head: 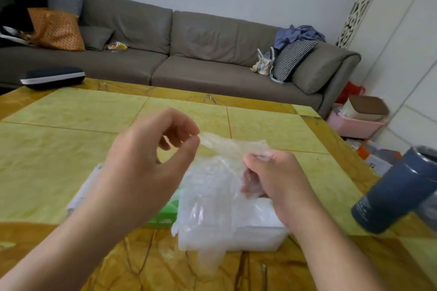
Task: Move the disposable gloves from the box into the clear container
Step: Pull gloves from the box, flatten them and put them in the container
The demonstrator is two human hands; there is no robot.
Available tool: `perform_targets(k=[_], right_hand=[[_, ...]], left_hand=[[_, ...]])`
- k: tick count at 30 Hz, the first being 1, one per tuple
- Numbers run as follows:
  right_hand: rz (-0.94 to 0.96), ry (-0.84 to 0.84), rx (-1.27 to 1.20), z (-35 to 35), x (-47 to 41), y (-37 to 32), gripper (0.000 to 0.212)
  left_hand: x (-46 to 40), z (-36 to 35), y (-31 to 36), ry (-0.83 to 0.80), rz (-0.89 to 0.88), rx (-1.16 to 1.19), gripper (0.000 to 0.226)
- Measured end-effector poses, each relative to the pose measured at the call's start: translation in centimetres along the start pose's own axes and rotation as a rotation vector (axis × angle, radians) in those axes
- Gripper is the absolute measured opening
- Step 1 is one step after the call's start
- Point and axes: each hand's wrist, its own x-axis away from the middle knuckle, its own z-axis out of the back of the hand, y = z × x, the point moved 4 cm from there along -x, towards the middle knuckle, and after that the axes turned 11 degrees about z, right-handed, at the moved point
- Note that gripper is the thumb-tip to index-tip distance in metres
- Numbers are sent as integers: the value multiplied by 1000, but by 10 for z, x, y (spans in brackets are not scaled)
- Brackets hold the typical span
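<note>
A thin clear disposable glove (208,198) hangs stretched between both hands above the table. My left hand (151,168) pinches its upper left edge between thumb and fingertips. My right hand (276,179) grips the glove's right side, fingers curled into the plastic. Under the glove lies the green and white glove box (163,217), mostly hidden by my left hand. The clear container (260,227) sits beside it on the right, with white gloves inside.
A dark blue tumbler (397,191) stands at the table's right edge. The yellow marble table (71,139) stretches ahead. A dark case (53,77) lies at its far left corner. A grey sofa (189,54) runs behind; a pink basket (354,125) stands on the floor.
</note>
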Motion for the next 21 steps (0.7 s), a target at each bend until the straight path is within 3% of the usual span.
perform_targets(k=[2,4,7,12,17,21], right_hand=[[-20,-17,62,0,2,5,17],[-11,-51,194,2,2,8,21],[52,-95,444,9,0,11,17],[108,-140,807,18,-6,16,15],[43,-197,962,23,-15,21,25],[39,-201,1076,25,-18,21,21]], left_hand=[[9,-34,12,-245,-70,-184,11],[14,-71,0,-468,11,-416,17],[15,-105,-31,-649,137,-657,20],[10,-120,-52,-789,223,-718,17],[1,-127,-54,-887,281,-731,12],[-3,-139,-50,-933,276,-766,12]])
